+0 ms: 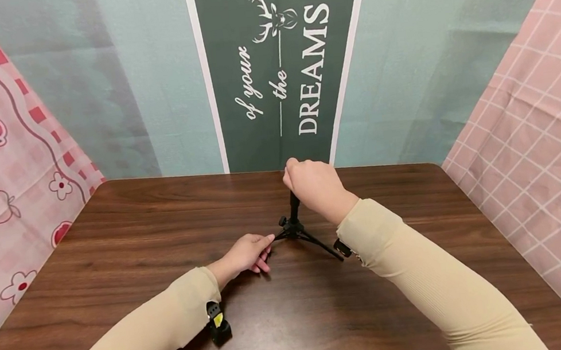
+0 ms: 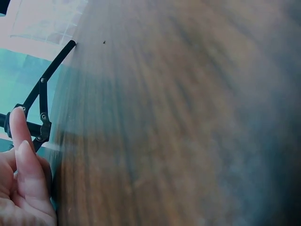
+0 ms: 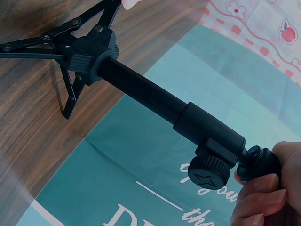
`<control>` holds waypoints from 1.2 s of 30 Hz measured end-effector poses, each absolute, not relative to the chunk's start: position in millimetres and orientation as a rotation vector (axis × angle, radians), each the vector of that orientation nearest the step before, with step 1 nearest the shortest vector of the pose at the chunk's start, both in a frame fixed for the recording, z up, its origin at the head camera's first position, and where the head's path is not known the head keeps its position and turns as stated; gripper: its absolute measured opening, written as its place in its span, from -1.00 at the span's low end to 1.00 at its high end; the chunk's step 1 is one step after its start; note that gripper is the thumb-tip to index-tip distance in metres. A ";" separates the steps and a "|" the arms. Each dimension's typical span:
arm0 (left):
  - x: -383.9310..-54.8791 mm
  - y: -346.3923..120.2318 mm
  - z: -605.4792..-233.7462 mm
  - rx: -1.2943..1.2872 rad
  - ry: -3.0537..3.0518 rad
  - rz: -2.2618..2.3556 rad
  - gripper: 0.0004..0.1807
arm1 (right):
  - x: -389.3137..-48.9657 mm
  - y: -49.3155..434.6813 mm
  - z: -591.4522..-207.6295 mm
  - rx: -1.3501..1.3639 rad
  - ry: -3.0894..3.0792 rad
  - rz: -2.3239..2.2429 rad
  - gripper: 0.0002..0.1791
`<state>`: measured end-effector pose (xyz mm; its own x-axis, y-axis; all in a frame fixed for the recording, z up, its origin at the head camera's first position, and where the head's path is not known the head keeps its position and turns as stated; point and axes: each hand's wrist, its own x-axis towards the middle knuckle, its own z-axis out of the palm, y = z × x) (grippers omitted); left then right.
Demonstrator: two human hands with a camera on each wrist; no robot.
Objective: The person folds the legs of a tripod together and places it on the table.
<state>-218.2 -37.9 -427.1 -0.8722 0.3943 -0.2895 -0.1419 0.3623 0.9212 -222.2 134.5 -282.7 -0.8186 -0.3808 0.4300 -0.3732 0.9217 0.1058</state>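
A small black tripod (image 1: 293, 229) stands on the table with its legs spread, just beyond the middle. My right hand (image 1: 317, 188) grips its top end; in the right wrist view, the fingers (image 3: 256, 200) curl round the small head above the column (image 3: 146, 92). A ridged knob (image 3: 209, 172) juts from the collar below that head. Low on the left, my left hand (image 1: 244, 255) pinches one leg between thumb and fingers. Another leg (image 2: 59, 59) reaches out to the table in the left wrist view, with hinged braces near the hub.
The brown wood-grain table (image 1: 172, 228) has a rounded back edge. Behind it hangs a green cloth (image 1: 256, 143) with white lettering. Pink patterned cloths hang at the left (image 1: 6, 142) and right (image 1: 540, 128). A wrist camera (image 1: 218, 323) is strapped to the left sleeve.
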 end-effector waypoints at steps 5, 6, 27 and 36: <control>-219.4 -39.0 -426.9 0.216 2.131 1.525 -0.58 | -221.9 134.6 -282.8 0.546 -2.629 -0.017 -0.69; -219.7 -39.2 -426.4 0.217 2.120 1.522 -0.58 | -221.7 134.6 -282.8 0.545 -2.630 -0.015 -0.69; -218.4 -25.9 -419.3 0.031 1.975 1.617 -0.59 | -219.6 133.7 -283.0 0.496 -2.664 -0.006 -0.70; -217.6 -25.2 -421.6 0.028 2.012 1.629 -0.59 | -218.8 133.2 -281.5 0.508 -2.689 0.011 -0.70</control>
<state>-217.6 -25.2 -421.6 -0.8507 0.3462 -0.3955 -0.3148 0.2671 0.9108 -218.8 133.2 -281.5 -0.8530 -0.3482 0.3887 -0.3515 0.9339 0.0653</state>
